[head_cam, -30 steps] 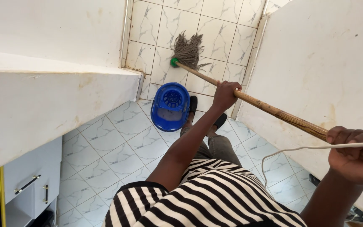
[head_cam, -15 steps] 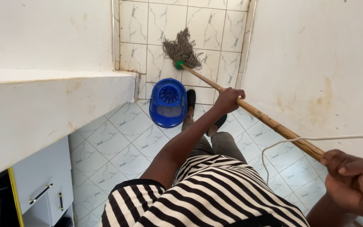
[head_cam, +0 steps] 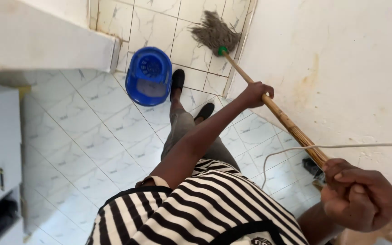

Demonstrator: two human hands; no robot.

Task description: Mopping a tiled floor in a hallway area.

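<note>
Item: mop (head_cam: 268, 102), wooden handle, grey string head on the tiled floor (head_cam: 114, 131) by the white wall (head_cam: 341, 68). We grip the handle with our left hand (head_cam: 256, 93) closed at mid-length and our right hand (head_cam: 359, 195) closed round the upper end. Blue bucket (head_cam: 149, 75) stands beside our black shoes (head_cam: 178, 79). White cord (head_cam: 323, 147) crosses near the right hand.

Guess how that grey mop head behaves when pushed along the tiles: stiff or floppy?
Probably floppy: the mop head is loose grey strands splayed on the tiled floor. Likely drags and bunches rather than rolls. The wooden handle looks straight and rigid, so pushes should transfer.
</note>
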